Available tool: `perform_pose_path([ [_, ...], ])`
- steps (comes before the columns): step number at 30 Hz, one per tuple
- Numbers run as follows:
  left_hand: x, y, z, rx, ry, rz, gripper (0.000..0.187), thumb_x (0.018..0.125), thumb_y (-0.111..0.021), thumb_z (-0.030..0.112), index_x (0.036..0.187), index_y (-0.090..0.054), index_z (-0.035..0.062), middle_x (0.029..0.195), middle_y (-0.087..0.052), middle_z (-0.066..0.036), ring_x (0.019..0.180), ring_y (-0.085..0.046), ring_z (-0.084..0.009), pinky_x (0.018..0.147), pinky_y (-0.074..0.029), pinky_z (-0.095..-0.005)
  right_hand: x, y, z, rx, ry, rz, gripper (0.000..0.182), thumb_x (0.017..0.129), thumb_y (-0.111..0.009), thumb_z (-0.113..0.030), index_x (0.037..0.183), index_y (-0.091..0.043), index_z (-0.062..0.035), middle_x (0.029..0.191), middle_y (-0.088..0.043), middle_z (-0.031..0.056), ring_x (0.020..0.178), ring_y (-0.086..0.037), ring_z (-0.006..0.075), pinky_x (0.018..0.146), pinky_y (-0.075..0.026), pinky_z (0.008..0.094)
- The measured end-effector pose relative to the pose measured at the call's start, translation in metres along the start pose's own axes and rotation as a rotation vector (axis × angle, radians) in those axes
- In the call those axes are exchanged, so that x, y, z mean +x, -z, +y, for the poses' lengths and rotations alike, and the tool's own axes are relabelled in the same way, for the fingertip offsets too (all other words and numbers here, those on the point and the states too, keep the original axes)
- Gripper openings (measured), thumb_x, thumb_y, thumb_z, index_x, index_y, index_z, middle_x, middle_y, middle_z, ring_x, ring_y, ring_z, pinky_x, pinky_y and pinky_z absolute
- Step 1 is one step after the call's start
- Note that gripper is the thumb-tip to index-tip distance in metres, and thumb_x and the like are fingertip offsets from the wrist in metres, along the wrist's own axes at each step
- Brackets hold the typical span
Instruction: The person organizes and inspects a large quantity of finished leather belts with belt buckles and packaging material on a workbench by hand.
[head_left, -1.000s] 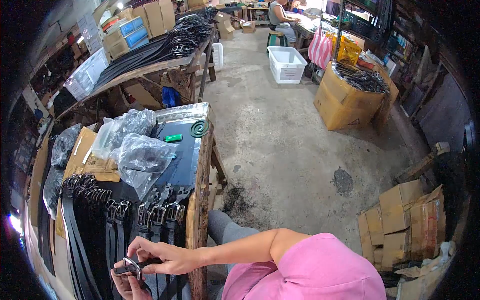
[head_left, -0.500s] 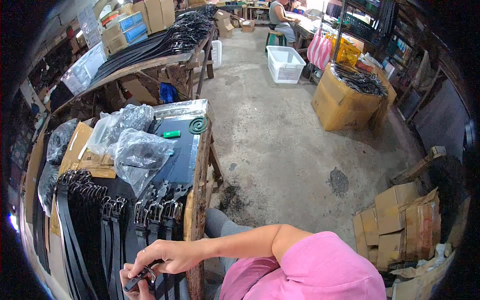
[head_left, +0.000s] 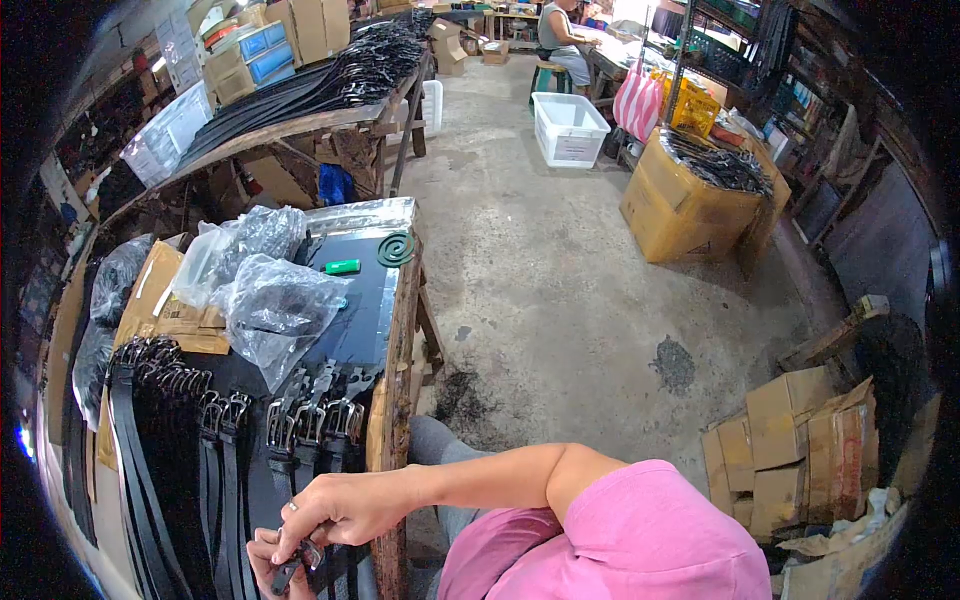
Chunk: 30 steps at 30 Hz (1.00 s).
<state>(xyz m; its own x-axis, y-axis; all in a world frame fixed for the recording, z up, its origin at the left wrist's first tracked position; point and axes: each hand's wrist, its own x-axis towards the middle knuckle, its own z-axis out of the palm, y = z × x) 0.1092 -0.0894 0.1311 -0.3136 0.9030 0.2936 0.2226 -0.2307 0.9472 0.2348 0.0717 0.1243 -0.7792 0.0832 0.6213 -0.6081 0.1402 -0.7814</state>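
Both hands are at the bottom of the head view, together on the buckle end of a black belt [head_left: 288, 573]. My right hand [head_left: 330, 512] reaches in from the right, with thumb and fingers pinched on the buckle. Below it my left hand [head_left: 262, 562] grips the strap close to the buckle; its lower part is cut off by the frame edge. Just beyond the hands, several black belts with silver buckles [head_left: 312, 425] lie in a row on the workbench [head_left: 393, 375]. More buckled belts [head_left: 150, 372] are laid out at the left.
Clear plastic bags [head_left: 275, 310], a green lighter-like item [head_left: 342, 267] and a green coil [head_left: 396, 250] lie on the bench. Belts cover a farther table [head_left: 330, 85]. A belt-topped carton [head_left: 690, 205], a white bin [head_left: 570, 130] and flattened cardboard [head_left: 790, 450] stand right. A person [head_left: 565, 45] sits far back.
My two hands have shifted slightly right, and the belt end has turned between the fingers, pointing more downward. The belts on the bench have stayed put.
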Motion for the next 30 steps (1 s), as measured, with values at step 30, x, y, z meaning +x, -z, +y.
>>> perform_pose_path([
  [30,0.003,0.016,0.035,0.222,0.373,-0.405,0.016,0.08,-0.071,0.006,0.091,-0.065,-0.0041,0.073,-0.063,-0.005,0.059,-0.05,-0.0082,0.051,-0.038,-0.0253,-0.018,0.007,-0.008,-0.133,-0.199,-0.403,0.019,0.081,-0.063,-0.017,0.077,-0.061,0.0017,0.068,-0.06,0.0162,0.065,-0.059,0.0294,0.057,-0.042,0.0372],
])
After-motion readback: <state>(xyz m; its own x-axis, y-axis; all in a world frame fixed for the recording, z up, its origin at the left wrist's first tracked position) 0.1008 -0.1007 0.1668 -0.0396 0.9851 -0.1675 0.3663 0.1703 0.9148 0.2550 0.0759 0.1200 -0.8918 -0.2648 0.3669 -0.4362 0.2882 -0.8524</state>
